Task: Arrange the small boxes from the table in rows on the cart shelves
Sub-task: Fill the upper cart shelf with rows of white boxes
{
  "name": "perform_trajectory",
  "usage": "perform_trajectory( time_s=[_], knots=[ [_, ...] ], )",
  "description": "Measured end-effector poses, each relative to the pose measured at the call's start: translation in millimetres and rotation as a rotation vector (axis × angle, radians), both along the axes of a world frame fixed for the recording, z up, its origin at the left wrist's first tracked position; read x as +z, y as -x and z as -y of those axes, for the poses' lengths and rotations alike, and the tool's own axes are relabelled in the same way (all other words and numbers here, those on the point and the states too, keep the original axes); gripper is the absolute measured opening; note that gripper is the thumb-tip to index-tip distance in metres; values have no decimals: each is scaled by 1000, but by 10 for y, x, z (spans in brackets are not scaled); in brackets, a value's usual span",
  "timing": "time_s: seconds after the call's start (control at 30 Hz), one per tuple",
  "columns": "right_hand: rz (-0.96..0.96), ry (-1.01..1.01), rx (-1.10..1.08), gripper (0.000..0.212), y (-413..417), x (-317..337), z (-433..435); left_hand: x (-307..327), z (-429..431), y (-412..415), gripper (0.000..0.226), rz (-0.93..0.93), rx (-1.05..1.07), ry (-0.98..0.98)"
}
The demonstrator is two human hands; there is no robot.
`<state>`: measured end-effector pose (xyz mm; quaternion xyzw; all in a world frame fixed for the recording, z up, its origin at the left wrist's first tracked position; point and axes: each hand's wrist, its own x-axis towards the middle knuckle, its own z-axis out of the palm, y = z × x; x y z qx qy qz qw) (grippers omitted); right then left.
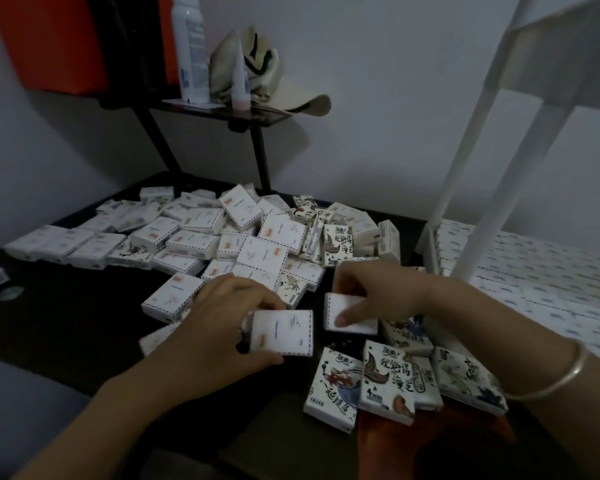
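Dark surface (66,323) in a dim room carries a loose heap of small boxes (194,237), most of them white with dashed borders. Near the front, the left hand (219,337) holds one white box (281,332), fingers (264,299) curled over its far edge. Just beside it the right hand (385,289) pinches a second white box (365,325), thumb pressed on its top face. Printed boxes (385,379) lie below the right wrist, which wears a bangle (561,375). At right stands the white cart (478,174), its lower shelf (430,247) covered with boxes in rows. Behind, a black stand (260,157) bears a spray bottle (189,50), a small bottle (239,81) and a cap (291,95).
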<state>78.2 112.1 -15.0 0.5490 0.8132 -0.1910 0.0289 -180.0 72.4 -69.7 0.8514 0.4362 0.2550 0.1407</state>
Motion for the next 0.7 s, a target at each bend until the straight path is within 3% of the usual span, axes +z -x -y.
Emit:
perform_trajectory(
  time_s=[0.1,0.23,0.37,0.53,0.7],
  knots=[
    [-295,-77,-141,42,-66,-70,0,44,-29,-52,59,32,2,-44],
    [-570,-138,-195,31,-37,38,123,185,-38,-136,47,281,-7,54],
    [-826,-43,-213,32,-13,284,327,373,-43,-230,34,352,-24,67],
    [-945,-71,-214,36,-94,662,622,752,-24,-358,38,369,19,48],
    [-1017,-186,-136,19,-284,1138,982,1479,55,-579,44,476,-96,-57]
  ],
)
